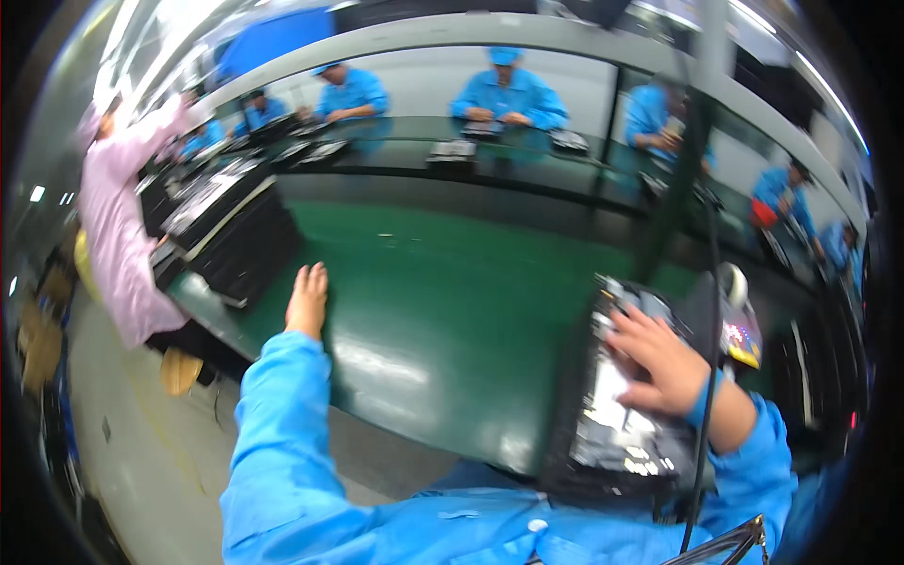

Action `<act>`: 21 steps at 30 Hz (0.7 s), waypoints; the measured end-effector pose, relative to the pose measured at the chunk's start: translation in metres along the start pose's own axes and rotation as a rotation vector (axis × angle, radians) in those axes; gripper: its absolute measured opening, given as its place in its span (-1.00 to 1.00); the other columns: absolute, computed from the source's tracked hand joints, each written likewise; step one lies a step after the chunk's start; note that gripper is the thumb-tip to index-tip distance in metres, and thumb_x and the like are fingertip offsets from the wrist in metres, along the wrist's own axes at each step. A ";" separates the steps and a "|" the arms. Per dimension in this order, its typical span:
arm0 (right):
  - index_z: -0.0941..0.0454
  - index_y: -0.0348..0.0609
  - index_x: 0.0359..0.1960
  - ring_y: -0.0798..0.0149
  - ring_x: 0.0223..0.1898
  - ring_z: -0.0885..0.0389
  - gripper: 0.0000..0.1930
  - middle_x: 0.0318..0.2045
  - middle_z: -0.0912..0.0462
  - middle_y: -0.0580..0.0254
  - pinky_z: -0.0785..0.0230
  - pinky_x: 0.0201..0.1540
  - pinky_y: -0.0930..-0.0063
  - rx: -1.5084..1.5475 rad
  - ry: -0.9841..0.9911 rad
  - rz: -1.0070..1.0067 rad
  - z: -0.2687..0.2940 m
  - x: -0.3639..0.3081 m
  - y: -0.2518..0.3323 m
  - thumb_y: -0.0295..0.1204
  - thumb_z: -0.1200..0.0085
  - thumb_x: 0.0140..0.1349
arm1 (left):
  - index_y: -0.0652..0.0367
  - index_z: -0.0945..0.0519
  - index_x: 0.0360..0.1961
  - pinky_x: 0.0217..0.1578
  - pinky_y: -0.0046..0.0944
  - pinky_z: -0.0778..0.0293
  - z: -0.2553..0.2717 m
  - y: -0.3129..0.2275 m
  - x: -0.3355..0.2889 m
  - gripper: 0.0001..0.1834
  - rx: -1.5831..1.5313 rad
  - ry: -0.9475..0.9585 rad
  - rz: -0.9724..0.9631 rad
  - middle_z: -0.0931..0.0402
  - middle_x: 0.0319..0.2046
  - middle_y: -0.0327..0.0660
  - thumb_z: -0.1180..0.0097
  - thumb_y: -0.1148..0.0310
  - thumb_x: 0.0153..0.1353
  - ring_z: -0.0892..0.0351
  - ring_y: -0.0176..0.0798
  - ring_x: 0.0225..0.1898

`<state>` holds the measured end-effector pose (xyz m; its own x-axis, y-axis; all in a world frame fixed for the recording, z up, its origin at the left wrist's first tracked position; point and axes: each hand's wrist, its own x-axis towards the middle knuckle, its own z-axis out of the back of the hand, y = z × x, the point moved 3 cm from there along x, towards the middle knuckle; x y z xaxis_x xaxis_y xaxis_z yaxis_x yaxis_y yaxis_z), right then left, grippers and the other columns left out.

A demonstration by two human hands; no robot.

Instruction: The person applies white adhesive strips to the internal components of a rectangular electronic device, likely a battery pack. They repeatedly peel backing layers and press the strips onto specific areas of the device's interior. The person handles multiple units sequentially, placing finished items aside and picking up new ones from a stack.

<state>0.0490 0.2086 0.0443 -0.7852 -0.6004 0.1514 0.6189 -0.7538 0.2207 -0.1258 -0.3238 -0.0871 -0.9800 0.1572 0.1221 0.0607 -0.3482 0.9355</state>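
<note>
I'm seeing the left hand (307,301) open at the table (443,311)'s left, right hand (664,365) spread on its right-side pile (610,435), seemingly not yet lifted.

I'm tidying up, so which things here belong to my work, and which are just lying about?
Apparently in the work:
black rectangular tray with shiny contents, under your right hand
glossy green tabletop, by your left hand
probably the black, shiny-topped stack, left

Apparently just about:
round tan stool
brown cardboard boxes, far left

Mid tbl (443,311) free, stack (240,235) L, pkg (617,424) R
</note>
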 end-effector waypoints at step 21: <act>-0.54 -0.15 -0.20 0.48 -0.37 -0.54 -0.66 -0.35 -0.63 0.30 -0.28 -0.37 0.62 1.162 -1.040 -0.897 -0.055 -0.197 -0.077 -0.11 -0.04 0.27 | 0.29 0.02 0.40 0.31 -0.16 -0.07 0.378 -0.035 -0.155 -0.18 -3.063 0.106 -0.644 -0.08 0.35 -0.04 0.34 -0.18 0.38 -0.13 -0.11 0.34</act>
<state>0.1569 0.3702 -0.0555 -0.8113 0.5846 -0.0032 0.0736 0.1076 0.9915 0.0952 0.0136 -0.0130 -0.8230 0.5384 0.1811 -0.0024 0.3155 -0.9489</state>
